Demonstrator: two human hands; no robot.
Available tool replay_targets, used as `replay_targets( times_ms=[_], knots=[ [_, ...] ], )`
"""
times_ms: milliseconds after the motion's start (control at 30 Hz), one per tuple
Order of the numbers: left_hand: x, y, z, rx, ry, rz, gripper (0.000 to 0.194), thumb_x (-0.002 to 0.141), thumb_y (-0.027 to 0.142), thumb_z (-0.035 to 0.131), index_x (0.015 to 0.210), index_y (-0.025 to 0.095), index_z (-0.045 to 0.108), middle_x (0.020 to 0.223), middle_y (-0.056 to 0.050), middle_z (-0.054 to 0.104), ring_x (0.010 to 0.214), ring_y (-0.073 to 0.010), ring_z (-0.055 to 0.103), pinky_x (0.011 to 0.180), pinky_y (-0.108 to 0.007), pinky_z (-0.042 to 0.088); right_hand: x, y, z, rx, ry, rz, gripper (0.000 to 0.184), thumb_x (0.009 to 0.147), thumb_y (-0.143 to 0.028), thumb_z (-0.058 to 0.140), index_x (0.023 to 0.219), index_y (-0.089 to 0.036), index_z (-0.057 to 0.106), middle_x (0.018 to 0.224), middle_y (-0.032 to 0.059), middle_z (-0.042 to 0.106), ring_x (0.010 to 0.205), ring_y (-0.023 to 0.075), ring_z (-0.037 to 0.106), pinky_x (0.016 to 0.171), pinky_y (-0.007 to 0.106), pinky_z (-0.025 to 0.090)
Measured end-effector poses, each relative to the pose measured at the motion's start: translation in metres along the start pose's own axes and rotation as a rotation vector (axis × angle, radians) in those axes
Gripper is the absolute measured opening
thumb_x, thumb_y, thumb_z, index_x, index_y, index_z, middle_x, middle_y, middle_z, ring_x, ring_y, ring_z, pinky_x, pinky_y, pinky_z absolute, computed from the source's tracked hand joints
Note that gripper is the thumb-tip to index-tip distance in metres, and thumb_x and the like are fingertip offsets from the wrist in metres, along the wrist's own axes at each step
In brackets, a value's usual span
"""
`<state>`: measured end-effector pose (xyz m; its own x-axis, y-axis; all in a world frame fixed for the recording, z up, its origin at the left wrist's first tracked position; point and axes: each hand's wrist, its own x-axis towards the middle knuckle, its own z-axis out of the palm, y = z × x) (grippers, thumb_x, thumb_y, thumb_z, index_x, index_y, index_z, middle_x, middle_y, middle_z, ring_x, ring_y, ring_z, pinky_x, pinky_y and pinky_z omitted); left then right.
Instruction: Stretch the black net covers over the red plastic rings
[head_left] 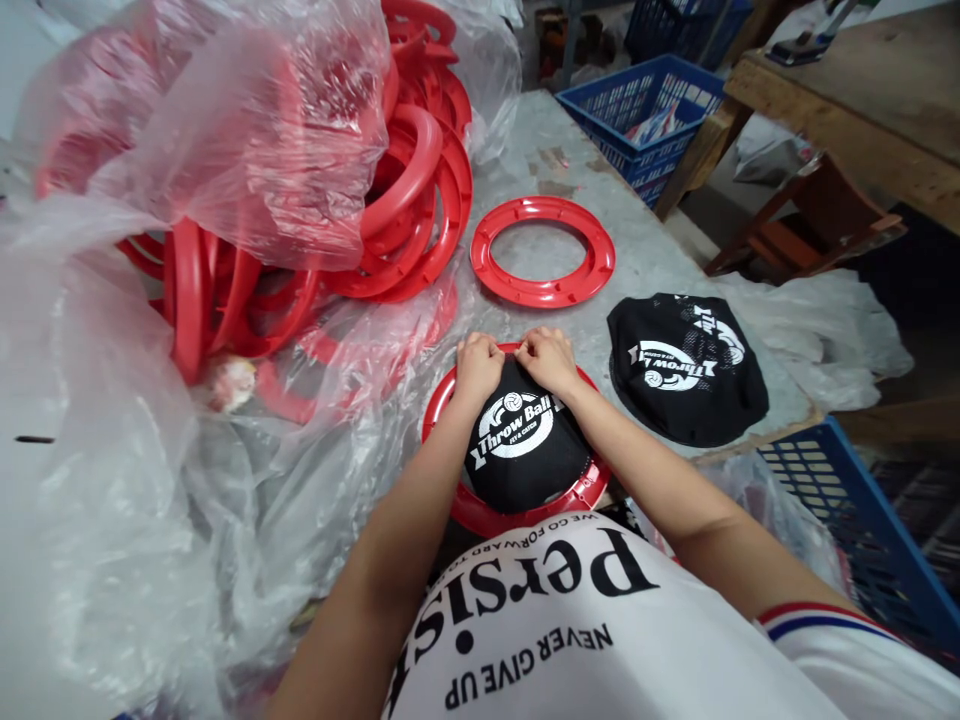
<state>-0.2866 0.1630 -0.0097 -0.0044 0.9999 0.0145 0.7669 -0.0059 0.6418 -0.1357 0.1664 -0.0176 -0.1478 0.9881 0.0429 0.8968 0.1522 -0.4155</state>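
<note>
A red plastic ring (491,520) lies at the table's near edge, against my shirt, with a black fabric disc (525,470) printed "Throw Ball" laid inside it. At the far side of this ring, my left hand (480,362) pinches the edge of the black fabric. Close beside it, my right hand (549,358) pinches the same edge, fingers curled over the rim. The fingertips partly hide the cloth's border. Just beyond my hands lies a second red ring (544,298), flat and with nothing in it. To the right sits a stack of black printed fabric discs (686,370).
A large heap of red rings (420,190), partly under clear plastic bags (247,130), fills the left of the table (540,130). Blue crates (637,110) stand beyond the right edge, another blue crate (862,530) near my right arm. A wooden stool (814,220) stands farther right.
</note>
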Motion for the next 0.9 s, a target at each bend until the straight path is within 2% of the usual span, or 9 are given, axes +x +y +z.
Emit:
replay_targets(
  times_ms=[200,367,500,600,667,733,800,900],
  knots=[
    [0.005,-0.001,0.002,0.024,-0.014,-0.014,0.018,0.081,0.01,0.05,0.071,0.018,0.063,0.106,-0.009,0.068,0.106,-0.0214,0.06,0.107,-0.039,0.039,0.001,-0.002,-0.002,-0.05,-0.023,0.014,0.016,0.101,-0.023,0.059,0.088,-0.019,0.066,0.103,0.0065,0.063,0.096,0.0294,0.051,0.081,0.035,0.039],
    [0.005,-0.004,0.005,0.007,-0.022,0.007,0.014,0.083,0.015,0.055,0.073,0.016,0.066,0.104,-0.01,0.068,0.105,-0.0228,0.06,0.108,-0.04,0.039,0.001,-0.004,-0.005,-0.058,-0.048,0.005,0.015,0.104,-0.023,0.055,0.095,-0.019,0.066,0.106,0.0059,0.063,0.097,0.0286,0.051,0.081,0.035,0.038],
    [0.007,-0.009,-0.001,-0.045,0.001,0.031,0.021,0.088,0.015,0.048,0.093,0.017,0.069,0.105,-0.007,0.07,0.103,-0.0192,0.062,0.102,-0.034,0.045,0.001,-0.004,-0.008,-0.02,-0.082,0.006,0.012,0.106,-0.023,0.054,0.102,-0.02,0.065,0.11,0.0052,0.063,0.101,0.0283,0.051,0.084,0.035,0.038],
    [0.003,-0.012,-0.019,-0.061,0.083,0.02,0.036,0.087,0.007,0.037,0.107,0.015,0.066,0.112,-0.007,0.068,0.103,-0.0165,0.063,0.097,-0.03,0.048,0.001,-0.005,-0.011,-0.018,-0.108,-0.005,0.013,0.107,-0.024,0.053,0.102,-0.02,0.065,0.11,0.0057,0.063,0.101,0.0286,0.051,0.086,0.035,0.039],
    [-0.006,-0.015,-0.032,-0.006,0.123,0.017,0.035,0.083,0.005,0.04,0.104,0.015,0.067,0.114,-0.01,0.067,0.109,-0.02,0.06,0.101,-0.034,0.046,-0.001,-0.006,-0.012,-0.018,-0.126,-0.011,0.014,0.107,-0.023,0.053,0.1,-0.02,0.065,0.11,0.0057,0.062,0.1,0.0283,0.052,0.087,0.035,0.039],
    [-0.021,-0.016,-0.04,0.079,0.094,0.029,0.025,0.081,0.008,0.048,0.092,0.015,0.069,0.109,-0.011,0.067,0.112,-0.0251,0.058,0.104,-0.039,0.043,-0.007,-0.005,-0.014,-0.022,-0.146,-0.002,0.014,0.106,-0.022,0.054,0.1,-0.02,0.066,0.112,0.0058,0.062,0.1,0.0284,0.053,0.087,0.035,0.04],
    [-0.034,-0.016,-0.039,0.135,0.023,0.052,0.018,0.081,0.012,0.053,0.084,0.017,0.069,0.105,-0.01,0.068,0.11,-0.0271,0.057,0.104,-0.042,0.041,-0.016,-0.003,-0.017,-0.037,-0.161,0.023,0.014,0.106,-0.022,0.054,0.101,-0.02,0.066,0.112,0.0068,0.062,0.101,0.0294,0.053,0.087,0.037,0.041],
    [-0.045,-0.009,-0.027,0.119,-0.034,0.074,0.022,0.085,0.013,0.049,0.087,0.018,0.071,0.107,-0.008,0.069,0.112,-0.0254,0.057,0.106,-0.043,0.039,-0.028,0.003,-0.025,-0.088,-0.154,0.038,0.013,0.104,-0.025,0.057,0.101,-0.018,0.068,0.113,0.0108,0.061,0.108,0.0335,0.05,0.092,0.042,0.041]
  ],
)
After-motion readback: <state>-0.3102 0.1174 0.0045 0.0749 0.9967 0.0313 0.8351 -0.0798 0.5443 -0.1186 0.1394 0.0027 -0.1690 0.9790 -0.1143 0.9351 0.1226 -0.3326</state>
